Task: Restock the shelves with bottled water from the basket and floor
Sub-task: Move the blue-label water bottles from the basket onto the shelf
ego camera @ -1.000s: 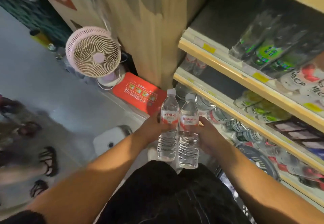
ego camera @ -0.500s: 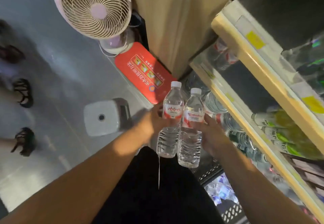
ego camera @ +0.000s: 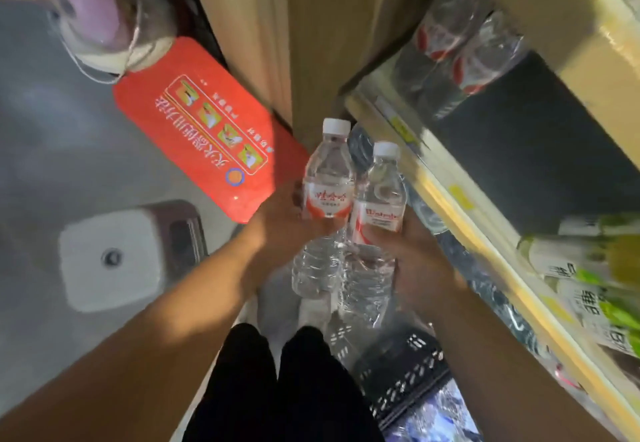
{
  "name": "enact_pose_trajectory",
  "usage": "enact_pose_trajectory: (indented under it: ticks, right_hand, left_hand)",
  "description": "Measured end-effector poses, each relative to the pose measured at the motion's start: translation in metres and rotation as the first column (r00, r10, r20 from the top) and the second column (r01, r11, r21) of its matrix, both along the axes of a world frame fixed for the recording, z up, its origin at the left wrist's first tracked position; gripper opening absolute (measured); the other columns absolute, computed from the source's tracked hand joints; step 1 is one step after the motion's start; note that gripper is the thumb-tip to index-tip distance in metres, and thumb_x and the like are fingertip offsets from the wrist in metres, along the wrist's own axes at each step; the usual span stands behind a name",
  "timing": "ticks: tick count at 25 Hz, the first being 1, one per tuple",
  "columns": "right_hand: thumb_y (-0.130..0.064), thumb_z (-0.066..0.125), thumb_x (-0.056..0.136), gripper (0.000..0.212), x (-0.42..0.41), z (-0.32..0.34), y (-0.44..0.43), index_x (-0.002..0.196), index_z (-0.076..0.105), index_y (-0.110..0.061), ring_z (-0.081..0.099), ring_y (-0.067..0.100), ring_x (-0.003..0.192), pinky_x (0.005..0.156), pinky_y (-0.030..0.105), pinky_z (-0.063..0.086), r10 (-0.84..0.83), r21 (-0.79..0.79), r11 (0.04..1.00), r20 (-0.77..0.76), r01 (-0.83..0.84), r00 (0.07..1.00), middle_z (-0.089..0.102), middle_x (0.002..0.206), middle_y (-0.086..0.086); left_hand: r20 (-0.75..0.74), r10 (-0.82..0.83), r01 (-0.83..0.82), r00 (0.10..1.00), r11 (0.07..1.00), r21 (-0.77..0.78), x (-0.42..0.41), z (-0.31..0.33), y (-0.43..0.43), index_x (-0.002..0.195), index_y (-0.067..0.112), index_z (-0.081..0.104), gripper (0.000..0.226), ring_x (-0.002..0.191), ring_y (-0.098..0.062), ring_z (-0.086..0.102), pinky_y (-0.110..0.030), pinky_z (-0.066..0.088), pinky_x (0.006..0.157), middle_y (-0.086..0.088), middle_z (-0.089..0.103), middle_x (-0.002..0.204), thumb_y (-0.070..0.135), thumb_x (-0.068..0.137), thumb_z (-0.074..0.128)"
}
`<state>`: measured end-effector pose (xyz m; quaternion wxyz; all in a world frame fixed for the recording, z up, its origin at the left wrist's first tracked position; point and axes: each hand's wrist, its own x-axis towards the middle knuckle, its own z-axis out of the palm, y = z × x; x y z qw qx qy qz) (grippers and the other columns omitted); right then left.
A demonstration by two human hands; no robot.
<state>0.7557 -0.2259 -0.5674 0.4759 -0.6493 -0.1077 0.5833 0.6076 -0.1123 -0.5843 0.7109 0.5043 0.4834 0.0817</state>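
Observation:
Two clear water bottles with white caps and red-and-white labels stand upright side by side in front of me. My left hand (ego camera: 277,223) grips the left bottle (ego camera: 327,192) at its label. My right hand (ego camera: 412,261) grips the right bottle (ego camera: 381,206), which sits slightly lower. Both are held just left of the shelf unit (ego camera: 460,199), level with its lower shelf edge. A black slotted basket (ego camera: 408,372) sits on the floor below my right arm, with wrapped bottles glinting inside it. More red-labelled water bottles (ego camera: 457,46) lie on a shelf at the upper right.
A red sign board (ego camera: 207,130) lies on the grey floor against a cardboard-coloured panel (ego camera: 277,26). A pink fan (ego camera: 104,22) stands at the top left, with a white box-shaped device (ego camera: 110,258) below it. Green-labelled bottles (ego camera: 588,268) fill the shelf at right. My black-clad legs are below.
The view has tilted further down and moved closer to the shelf; the fan has slid to the top edge. Both bottles stay gripped, the right one now slightly lower than the left.

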Motion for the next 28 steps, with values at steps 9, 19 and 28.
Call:
enact_pose_trajectory:
  ticks: [9,19,28]
  right_hand:
    - [-0.013,0.085,0.071,0.064,0.055,0.028,0.037,0.121,0.048,-0.031,0.066,-0.003,0.084,0.066,0.014,0.052,-0.150,0.156,0.985,0.562,0.074,0.813,0.067,0.101,-0.015]
    - [-0.013,0.086,0.070,0.061,0.068,0.020,0.054,0.103,0.040,-0.032,0.055,0.003,0.100,0.084,0.007,0.043,-0.356,0.309,0.933,0.734,0.182,0.578,0.049,0.108,-0.012]
    - [-0.008,0.085,0.065,0.049,0.075,0.002,0.070,0.091,0.056,-0.037,0.057,-0.019,0.090,0.077,0.005,0.045,-0.400,0.378,0.914,0.764,0.151,0.506,0.059,0.091,-0.045]
  left_hand:
    - [0.069,-0.096,0.076,0.993,0.966,0.245,0.077,0.026,0.058,0.111,0.018,0.063,0.055,0.089,0.002,0.070,-0.021,0.057,0.083,0.013,0.075,0.096,0.006,0.064,0.090]
    - [0.026,-0.007,-0.001,1.000,0.956,0.293,0.080,0.006,0.072,0.123,0.011,0.057,0.071,0.096,-0.010,0.071,-0.031,0.059,0.086,-0.001,0.071,0.110,0.014,0.061,0.092]
    - [0.035,-0.006,-0.003,0.999,0.967,0.256,0.080,0.011,0.064,0.123,0.016,0.055,0.066,0.096,-0.007,0.070,-0.020,0.057,0.082,0.002,0.070,0.111,0.011,0.067,0.089]
